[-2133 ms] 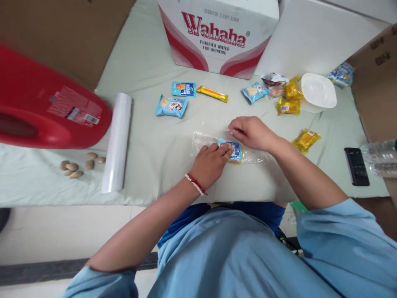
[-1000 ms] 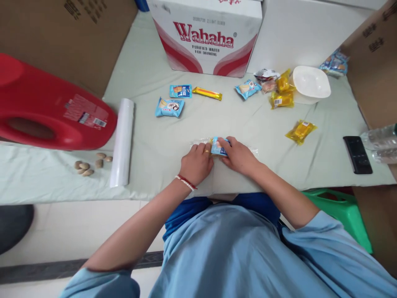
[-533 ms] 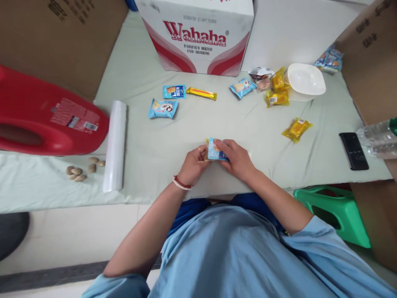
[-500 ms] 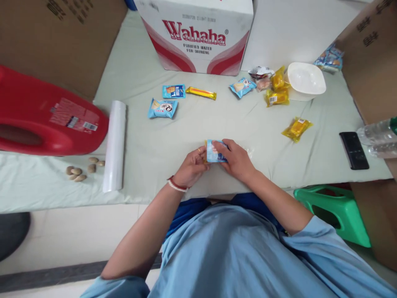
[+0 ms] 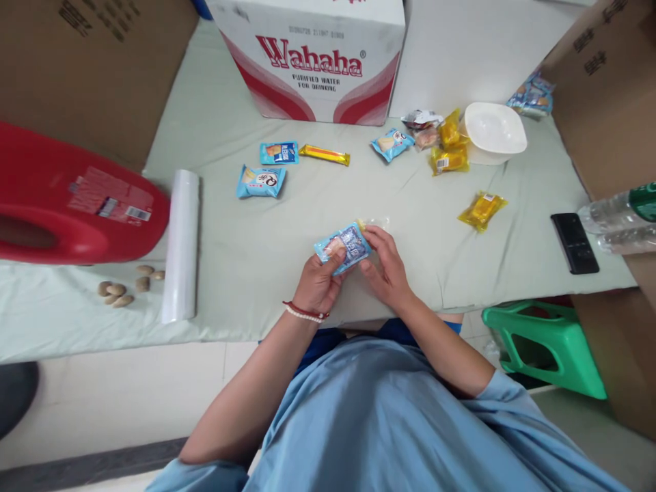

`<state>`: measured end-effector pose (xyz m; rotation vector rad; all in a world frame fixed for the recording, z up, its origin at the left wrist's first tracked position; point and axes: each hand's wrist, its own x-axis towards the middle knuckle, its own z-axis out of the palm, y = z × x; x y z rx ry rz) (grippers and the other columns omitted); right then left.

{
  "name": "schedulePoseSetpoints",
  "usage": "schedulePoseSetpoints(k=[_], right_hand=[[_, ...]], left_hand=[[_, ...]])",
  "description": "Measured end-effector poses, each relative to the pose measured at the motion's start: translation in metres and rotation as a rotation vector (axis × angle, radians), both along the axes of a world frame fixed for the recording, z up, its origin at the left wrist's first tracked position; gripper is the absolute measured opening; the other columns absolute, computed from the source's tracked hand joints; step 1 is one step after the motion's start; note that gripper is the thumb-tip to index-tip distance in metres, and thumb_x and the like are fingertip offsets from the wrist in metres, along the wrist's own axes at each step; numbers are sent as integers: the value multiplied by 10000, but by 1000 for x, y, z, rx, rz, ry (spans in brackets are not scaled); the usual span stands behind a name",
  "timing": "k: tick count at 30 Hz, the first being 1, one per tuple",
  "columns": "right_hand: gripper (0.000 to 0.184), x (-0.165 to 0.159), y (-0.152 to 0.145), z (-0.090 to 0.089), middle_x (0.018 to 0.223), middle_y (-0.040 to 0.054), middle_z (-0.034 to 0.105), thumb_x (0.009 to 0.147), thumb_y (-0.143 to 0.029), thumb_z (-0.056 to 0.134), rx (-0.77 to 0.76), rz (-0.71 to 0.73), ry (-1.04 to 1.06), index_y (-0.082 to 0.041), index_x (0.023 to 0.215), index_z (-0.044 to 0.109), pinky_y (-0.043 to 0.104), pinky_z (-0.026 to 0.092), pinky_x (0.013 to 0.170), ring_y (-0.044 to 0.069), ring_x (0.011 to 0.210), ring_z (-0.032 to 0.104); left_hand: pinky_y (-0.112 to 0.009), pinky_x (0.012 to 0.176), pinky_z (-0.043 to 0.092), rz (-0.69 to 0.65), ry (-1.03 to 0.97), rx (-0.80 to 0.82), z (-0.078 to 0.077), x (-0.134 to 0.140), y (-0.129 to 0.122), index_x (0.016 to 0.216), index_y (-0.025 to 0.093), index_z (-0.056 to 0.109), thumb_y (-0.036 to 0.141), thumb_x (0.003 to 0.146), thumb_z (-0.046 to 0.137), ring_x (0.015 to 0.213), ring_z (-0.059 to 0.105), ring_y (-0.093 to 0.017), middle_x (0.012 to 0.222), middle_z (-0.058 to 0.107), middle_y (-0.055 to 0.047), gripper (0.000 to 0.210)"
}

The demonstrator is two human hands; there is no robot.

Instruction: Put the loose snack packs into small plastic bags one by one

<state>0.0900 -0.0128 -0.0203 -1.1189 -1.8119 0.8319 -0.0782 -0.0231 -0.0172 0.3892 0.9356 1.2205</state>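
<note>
Gripping the blue snack packet, the left hand presses its thumb flat on the printed face while its fingers curl underneath. The packet looks light enough for one hand; its wrapper is shiny, so it is probably a little slippery, and whatever is inside may well crumble if squeezed hard. A thumb laid across the flat middle with the fingers supporting the underside, or a light pinch on either short end, seems the safest hold. Clear film shows at its one o'clock, thin and likely to crease easily, and a sliver of yellow peeps out along that edge.

Seen from the left hand, the packet lies at one o'clock, raised over the tabletop and slightly tilted. From the packet, the right hand sits at four o'clock, loosely curved with a gap between thumb and fingers, not closed round the packet; whether its fingertips touch the packet's end, I cannot tell. Farther off lie a puffy blue packet at ten o'clock, a yellow stick sachet between eleven and twelve, and a yellow packet between two and three.
</note>
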Motion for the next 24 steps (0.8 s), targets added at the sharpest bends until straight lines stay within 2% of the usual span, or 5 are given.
schedulePoseSetpoints(k=[4, 9, 12, 18, 24], right_hand=[[612, -11, 0, -6, 1492, 143, 566, 993, -639, 594, -162, -179, 164, -258, 1471, 551, 500, 403, 1239, 291, 1438, 504], [782, -27, 0, -6, 1454, 95, 631, 845, -686, 770, -464, -104, 696, -300, 1477, 519, 449, 499, 1152, 273, 1340, 605], [683, -39, -3, -2, 1393, 66, 676, 803, -635, 836, -549, -82, 847, -298, 1343, 588, 417, 502, 1153, 255, 1308, 626], [511, -38, -1, -7, 1259, 34, 736, 836, -555, 838, -643, -103, 940, -288, 1221, 636, 378, 524, 1102, 223, 1167, 684], [445, 20, 30, 9, 1049, 30, 776, 873, -589, 788, -551, -117, 687, -250, 1151, 716, 325, 584, 875, 211, 967, 713]], left_hand=[[-359, 1086, 580, 15, -108, 26, 0, 13, 0, 1216, 201, 724, 369, 726, 974, 1219, 706, -260, 1244, 767, -71, 575], [-370, 1149, 531, 47, -107, 106, 4, 28, 1, 1280, 240, 694, 473, 774, 933, 1360, 622, -278, 1370, 715, -67, 606], [-420, 1209, 475, 82, 27, 137, 0, 37, -1, 1359, 276, 649, 669, 867, 779, 1430, 563, -285, 1458, 661, -68, 642], [-436, 1339, 247, -37, 670, 274, -3, 42, 4, 1377, 213, 657, 778, 994, 453, 1555, 405, -283, 1528, 602, -113, 712], [-522, 1295, 353, -348, 680, 280, 12, 36, 10, 1465, 252, 595, 682, 1019, 507, 1494, 465, -319, 1523, 577, -123, 626]])
